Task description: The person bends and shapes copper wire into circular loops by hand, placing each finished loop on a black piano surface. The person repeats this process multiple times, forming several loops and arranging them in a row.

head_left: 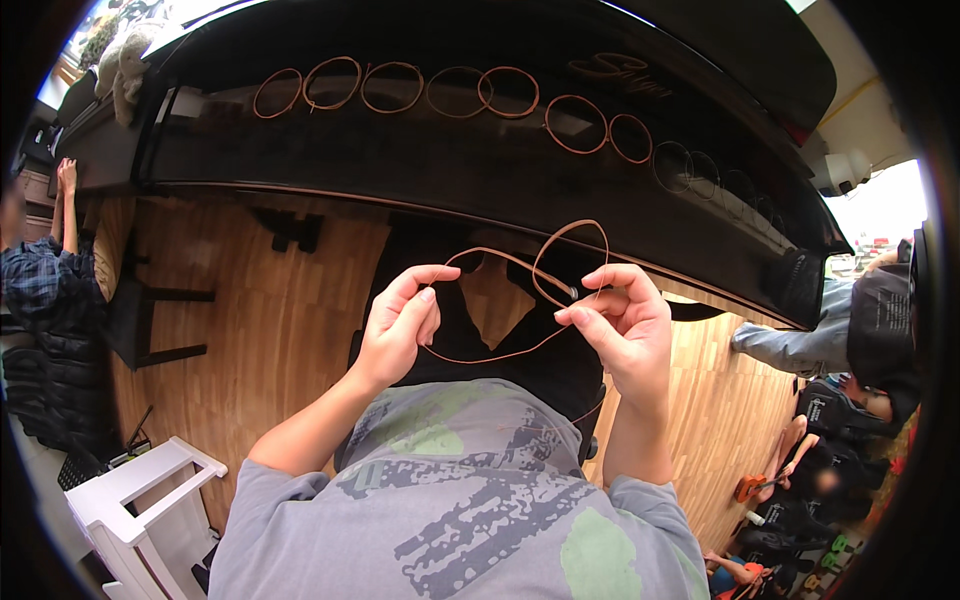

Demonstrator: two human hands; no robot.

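In front of my chest I hold a copper-coloured wire string (500, 254), which looks like a wound piano string, curved into two loose loops. My left hand (395, 332) pinches the left loop between thumb and forefinger. At the crossing of the two loops, my right hand (632, 335) is closed on the string with thumb and fingers. The right loop stands up above the right fingers. A thin end seems to trail down past my right forearm.
A black piano (400, 150) spans the view ahead. Several coiled copper strings (511, 68) lie in a row on it, with thinner silvery coils (672, 143) farther right. A white wooden stand (150, 500) is at lower left. People sit at both sides, one near a small guitar-like instrument (748, 487).
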